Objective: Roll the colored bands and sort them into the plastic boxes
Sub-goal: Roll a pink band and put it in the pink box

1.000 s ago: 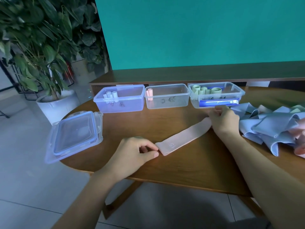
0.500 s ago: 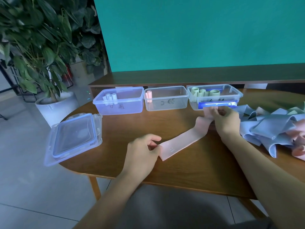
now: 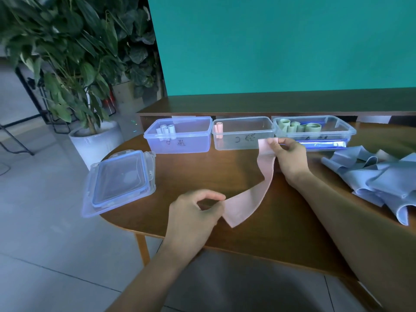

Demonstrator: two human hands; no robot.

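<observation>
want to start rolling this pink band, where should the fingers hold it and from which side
Hold the pink band at one short end, coming in from above. It is a long flat strip, so a roll has to start at an end. The right hand already pinches the far end, lifted near the middle box; the left hand pinches the near end.

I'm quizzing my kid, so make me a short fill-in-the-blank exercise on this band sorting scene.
1. Both hands hold a ___ band.
2. The green rolls lie in the ___ box of the row.
3. The middle box holds ___ pink roll.
4. The stacked lids lie to the ___ of the left hand.

Answers: pink; right; one; left
</observation>
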